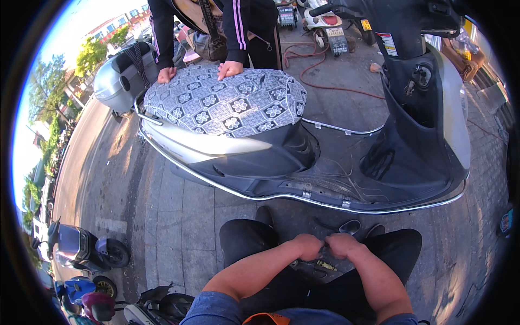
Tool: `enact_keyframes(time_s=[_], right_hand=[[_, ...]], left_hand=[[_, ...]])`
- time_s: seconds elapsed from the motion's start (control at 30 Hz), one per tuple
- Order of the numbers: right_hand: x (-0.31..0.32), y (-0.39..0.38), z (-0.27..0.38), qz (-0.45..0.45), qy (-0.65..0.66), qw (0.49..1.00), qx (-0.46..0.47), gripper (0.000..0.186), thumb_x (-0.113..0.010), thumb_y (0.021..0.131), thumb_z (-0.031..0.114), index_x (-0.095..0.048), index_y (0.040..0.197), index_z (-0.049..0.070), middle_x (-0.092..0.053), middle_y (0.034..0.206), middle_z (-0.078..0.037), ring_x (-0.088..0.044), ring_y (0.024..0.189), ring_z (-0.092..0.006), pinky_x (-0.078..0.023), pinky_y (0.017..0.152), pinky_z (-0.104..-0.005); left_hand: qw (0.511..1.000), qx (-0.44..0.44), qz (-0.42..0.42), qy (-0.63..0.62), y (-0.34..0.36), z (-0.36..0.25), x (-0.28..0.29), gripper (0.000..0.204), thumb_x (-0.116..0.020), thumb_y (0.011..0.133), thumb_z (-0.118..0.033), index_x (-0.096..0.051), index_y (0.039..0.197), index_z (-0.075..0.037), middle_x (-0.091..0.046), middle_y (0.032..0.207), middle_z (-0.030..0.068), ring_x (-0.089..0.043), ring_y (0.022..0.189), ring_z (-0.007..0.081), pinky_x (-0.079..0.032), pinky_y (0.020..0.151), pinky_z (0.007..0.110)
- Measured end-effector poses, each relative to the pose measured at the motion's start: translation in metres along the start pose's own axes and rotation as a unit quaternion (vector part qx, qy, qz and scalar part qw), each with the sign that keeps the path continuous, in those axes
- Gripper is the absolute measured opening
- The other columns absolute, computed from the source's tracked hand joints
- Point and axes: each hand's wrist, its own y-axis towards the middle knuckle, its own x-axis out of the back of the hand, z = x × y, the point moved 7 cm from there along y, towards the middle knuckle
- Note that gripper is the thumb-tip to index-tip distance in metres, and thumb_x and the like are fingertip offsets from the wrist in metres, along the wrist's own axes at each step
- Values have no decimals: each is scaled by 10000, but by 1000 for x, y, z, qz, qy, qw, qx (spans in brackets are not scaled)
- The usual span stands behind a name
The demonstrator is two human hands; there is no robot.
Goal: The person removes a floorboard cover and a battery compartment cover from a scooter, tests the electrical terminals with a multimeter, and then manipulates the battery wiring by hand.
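Observation:
Close together between my knees, my left hand [309,246] and my right hand [341,245] are both closed. Something small and dark shows in the narrow gap between them; it is too small to name. Just below lies a thin yellowish piece [326,265] whose kind I cannot tell. Beyond my right hand, an oval mirror [351,226] with a dark stem lies near my shoe. Past my feet stands a silver and black scooter [227,157], its seat under a grey flower-patterned cover [216,103].
On the far side, another person rests both hands [231,69] on the seat cover. A silver top box [116,81] sits behind the seat. A red hose [314,76] runs over the paving. Parked scooters [86,246] stand at the lower left, near the road.

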Motion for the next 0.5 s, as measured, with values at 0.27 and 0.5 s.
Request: enact_keyframes(time_s=[0.27,0.5], right_hand=[[3,0,1,0,4,1000,-8,313,-659,925,220,-745,1194,86,-754,1196,-192,-715,1142,-410,-581,947,-525],[2,0,1,-6,7,1000,-5,311,-661,921,211,-752,1193,91,-759,1195,-194,-714,1149,-407,-581,952,-523]], left_hand=[[1000,-6,-4,-1,-2,-3,4,498,-692,982,-418,-652,1370,-109,-763,1187,212,-718,1121,437,-569,958,556],[1000,-6,2,4,1,-2,0,488,-685,972,-389,-651,1370,-109,-766,1171,214,-726,1100,431,-573,941,555]])
